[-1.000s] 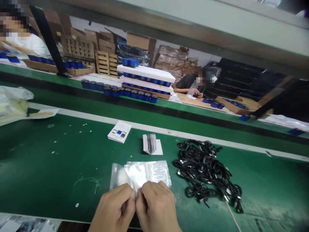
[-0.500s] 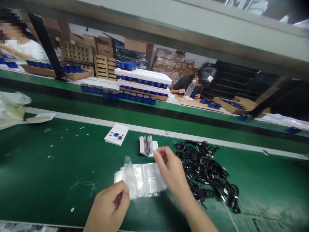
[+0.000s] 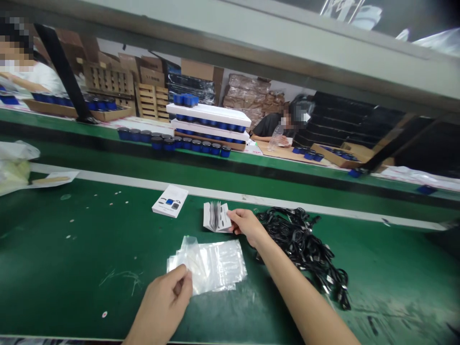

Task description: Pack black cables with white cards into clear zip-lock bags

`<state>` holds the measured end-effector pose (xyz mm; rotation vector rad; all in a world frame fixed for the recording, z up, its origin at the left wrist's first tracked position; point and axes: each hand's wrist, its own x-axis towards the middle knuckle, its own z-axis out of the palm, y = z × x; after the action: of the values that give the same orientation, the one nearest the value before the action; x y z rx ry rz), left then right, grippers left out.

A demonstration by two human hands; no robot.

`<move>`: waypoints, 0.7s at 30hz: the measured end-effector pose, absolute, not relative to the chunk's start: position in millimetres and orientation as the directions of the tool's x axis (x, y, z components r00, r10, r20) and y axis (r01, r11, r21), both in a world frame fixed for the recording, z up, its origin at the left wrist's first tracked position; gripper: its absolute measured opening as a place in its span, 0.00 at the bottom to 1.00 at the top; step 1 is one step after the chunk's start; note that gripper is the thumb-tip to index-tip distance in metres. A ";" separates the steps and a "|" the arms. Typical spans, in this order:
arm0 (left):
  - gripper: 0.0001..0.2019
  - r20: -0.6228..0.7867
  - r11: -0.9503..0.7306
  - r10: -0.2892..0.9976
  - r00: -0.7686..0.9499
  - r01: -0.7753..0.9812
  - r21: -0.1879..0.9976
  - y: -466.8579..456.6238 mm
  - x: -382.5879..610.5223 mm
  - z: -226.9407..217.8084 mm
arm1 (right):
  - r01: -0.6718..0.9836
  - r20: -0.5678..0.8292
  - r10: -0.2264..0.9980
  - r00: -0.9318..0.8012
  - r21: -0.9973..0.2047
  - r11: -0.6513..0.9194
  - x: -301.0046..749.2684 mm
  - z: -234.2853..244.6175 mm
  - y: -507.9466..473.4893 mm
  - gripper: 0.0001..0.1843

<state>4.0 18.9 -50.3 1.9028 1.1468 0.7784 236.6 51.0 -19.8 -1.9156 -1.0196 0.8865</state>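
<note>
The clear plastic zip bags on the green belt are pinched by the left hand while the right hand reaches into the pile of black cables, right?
Not quite. The head view shows the right hand at the small stack of folded white paper leaflets, not in the pile of black cables beside it. The left hand does pinch the clear plastic zip bags on the green belt.

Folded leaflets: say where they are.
The folded leaflets lie mid-belt in the head view, at the right hand: white card to their left, black cables to their right, clear bags nearer.
</note>
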 end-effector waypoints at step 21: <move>0.15 0.310 -0.318 0.945 0.103 0.503 0.804 33.0 2.0 -31.3 | 0.000 0.067 0.875 0.480 -0.997 0.077 87.1 -65.9 -62.9 0.33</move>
<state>2.0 33.0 -31.3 1.8783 1.4099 1.1376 87.1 -62.9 -65.9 -1.3378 -0.8563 0.7927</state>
